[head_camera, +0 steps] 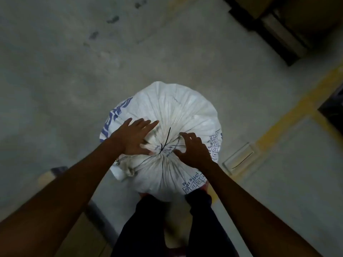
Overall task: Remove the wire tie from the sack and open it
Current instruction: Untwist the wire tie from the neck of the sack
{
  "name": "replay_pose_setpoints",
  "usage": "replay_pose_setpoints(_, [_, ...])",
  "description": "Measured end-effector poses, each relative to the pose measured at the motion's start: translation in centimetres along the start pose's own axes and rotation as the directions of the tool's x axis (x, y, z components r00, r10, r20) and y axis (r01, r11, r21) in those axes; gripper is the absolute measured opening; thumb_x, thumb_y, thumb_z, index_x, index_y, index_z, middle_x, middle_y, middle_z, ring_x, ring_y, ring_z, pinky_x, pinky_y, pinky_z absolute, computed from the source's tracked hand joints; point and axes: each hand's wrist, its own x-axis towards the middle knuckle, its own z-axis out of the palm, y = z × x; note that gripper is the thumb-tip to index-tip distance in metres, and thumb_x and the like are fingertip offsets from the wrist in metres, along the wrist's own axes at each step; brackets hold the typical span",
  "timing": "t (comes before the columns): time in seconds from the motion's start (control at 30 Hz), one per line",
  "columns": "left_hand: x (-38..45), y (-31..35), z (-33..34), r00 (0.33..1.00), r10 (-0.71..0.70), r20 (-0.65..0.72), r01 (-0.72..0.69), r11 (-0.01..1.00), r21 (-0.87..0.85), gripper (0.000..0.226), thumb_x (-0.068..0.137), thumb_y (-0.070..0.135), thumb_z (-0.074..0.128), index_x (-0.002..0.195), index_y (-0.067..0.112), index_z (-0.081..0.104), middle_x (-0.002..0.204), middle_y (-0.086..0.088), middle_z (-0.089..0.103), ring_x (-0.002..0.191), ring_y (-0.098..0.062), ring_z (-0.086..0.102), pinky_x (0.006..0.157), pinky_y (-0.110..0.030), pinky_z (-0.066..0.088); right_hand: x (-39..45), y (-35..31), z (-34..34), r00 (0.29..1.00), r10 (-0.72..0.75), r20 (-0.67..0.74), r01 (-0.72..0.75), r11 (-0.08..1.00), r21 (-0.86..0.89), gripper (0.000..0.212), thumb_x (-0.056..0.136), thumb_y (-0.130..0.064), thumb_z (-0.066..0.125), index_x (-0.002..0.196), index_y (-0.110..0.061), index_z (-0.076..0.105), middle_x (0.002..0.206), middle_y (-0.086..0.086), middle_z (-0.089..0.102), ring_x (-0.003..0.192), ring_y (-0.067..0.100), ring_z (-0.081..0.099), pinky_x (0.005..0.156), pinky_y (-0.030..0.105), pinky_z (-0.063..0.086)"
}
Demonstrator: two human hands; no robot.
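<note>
A full white woven sack (174, 110) with blue print stands upright on the concrete floor in front of my legs. Its mouth is gathered into pleats and cinched by a thin black wire tie (165, 140), whose loose end sticks up. My left hand (132, 137) lies flat on the gathered top just left of the tie, fingers spread. To the right of the tie, my right hand (194, 150) hovers with curled fingers close to the knot. Neither hand holds the tie.
Grey concrete floor (74, 80) surrounds the sack. A yellow painted line (289, 117) runs diagonally on the right. A flat pale plate (241, 160) lies on the floor right of the sack. Dark shelving or pallets (278, 25) stand at the upper right. A cardboard box edge (78, 229) is at lower left.
</note>
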Motion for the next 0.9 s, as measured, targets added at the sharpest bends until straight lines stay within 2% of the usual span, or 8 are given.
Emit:
replay_pose_setpoints(0.13, [1.3,-0.5,1.3,0.995,0.101,-0.004,-0.099,0.983,0.154,0.121,0.077,0.095,0.047,0.168,0.035,-0.005,0.179,-0.002,0.006,0.165,-0.029,0.003,0.129,-0.059,0.003,-0.5,-1.0,2.6,1.000,0.014,-0.024,-0.011,0.991,0.130,0.047,0.087,-0.045,0.073,0.123,-0.019,0.056,0.118,0.007,0.056,0.105,0.028,0.061,0.085,0.045,0.055])
replay_pose_setpoints(0.27, [2.6,-1.0,2.5,0.980,0.189,0.066,-0.197,0.966,0.165,0.118,0.070,0.099,0.032,0.168,0.035,0.011,0.177,0.003,0.017,0.165,-0.028,0.004,0.129,-0.058,-0.003,-0.4,-1.8,5.6,0.998,0.055,0.031,-0.062,0.956,0.287,0.023,0.085,-0.028,0.076,0.101,-0.016,0.064,0.098,0.004,0.064,0.092,0.025,0.065,0.082,0.042,0.056])
replay_pose_setpoints(0.37, [3.5,-1.6,3.4,0.967,0.236,0.097,-0.249,0.958,0.143,0.119,0.064,0.100,0.025,0.166,0.039,0.021,0.175,0.009,0.025,0.165,-0.026,0.006,0.129,-0.060,-0.005,-0.1,-2.3,8.0,0.994,0.102,0.028,-0.104,0.913,0.393,0.024,0.084,-0.018,0.078,0.104,-0.007,0.071,0.102,0.011,0.071,0.094,0.028,0.068,0.087,0.043,0.055])
replay_pose_setpoints(0.53, [3.9,-2.6,4.7,0.962,0.229,0.147,-0.238,0.970,0.046,0.116,0.063,0.101,0.039,0.164,0.044,0.026,0.171,0.012,0.034,0.164,-0.024,0.013,0.126,-0.063,-0.007,-0.1,-2.7,10.4,0.971,0.239,-0.007,-0.192,0.797,0.572,0.032,0.084,-0.004,0.077,0.116,-0.006,0.075,0.112,0.006,0.070,0.098,0.013,0.063,0.085,0.017,0.048])
replay_pose_setpoints(0.63, [3.9,-3.2,5.4,0.966,0.220,0.134,-0.214,0.975,-0.059,0.105,0.073,0.090,0.060,0.163,0.046,0.027,0.167,0.012,0.041,0.162,-0.024,0.020,0.127,-0.063,-0.006,0.1,-2.6,11.3,0.967,0.256,-0.012,-0.184,0.725,0.664,0.033,0.081,-0.002,0.076,0.114,-0.005,0.077,0.117,0.014,0.072,0.102,0.020,0.068,0.094,0.033,0.056])
replay_pose_setpoints(0.67, [3.9,-3.4,5.7,0.967,0.222,0.127,-0.212,0.973,-0.088,0.103,0.075,0.089,0.062,0.162,0.047,0.028,0.165,0.012,0.044,0.161,-0.023,0.023,0.127,-0.063,-0.006,0.2,-2.7,11.5,0.971,0.238,-0.011,-0.172,0.734,0.657,0.033,0.081,0.000,0.076,0.113,-0.003,0.077,0.117,0.015,0.072,0.101,0.018,0.067,0.095,0.028,0.054])
replay_pose_setpoints(0.77, [3.9,-4.0,6.4,0.970,0.219,0.104,-0.203,0.969,-0.144,0.101,0.074,0.088,0.065,0.160,0.050,0.030,0.157,0.013,0.052,0.156,-0.019,0.031,0.128,-0.062,-0.006,0.8,-3.1,11.7,0.984,0.178,-0.023,-0.120,0.752,0.648,0.030,0.080,-0.006,0.074,0.109,-0.001,0.078,0.108,0.012,0.076,0.093,0.010,0.067,0.080,0.005,0.046])
replay_pose_setpoints(0.9, [4.5,-4.8,6.8,0.971,0.222,0.089,-0.205,0.965,-0.162,0.099,0.071,0.090,0.064,0.158,0.053,0.035,0.154,0.012,0.054,0.154,-0.018,0.034,0.128,-0.061,-0.005,1.8,-3.1,12.0,0.982,0.191,0.010,-0.143,0.699,0.701,0.017,0.083,-0.006,0.078,0.100,-0.003,0.081,0.091,0.016,0.079,0.077,0.002,0.069,0.069,0.005,0.045])
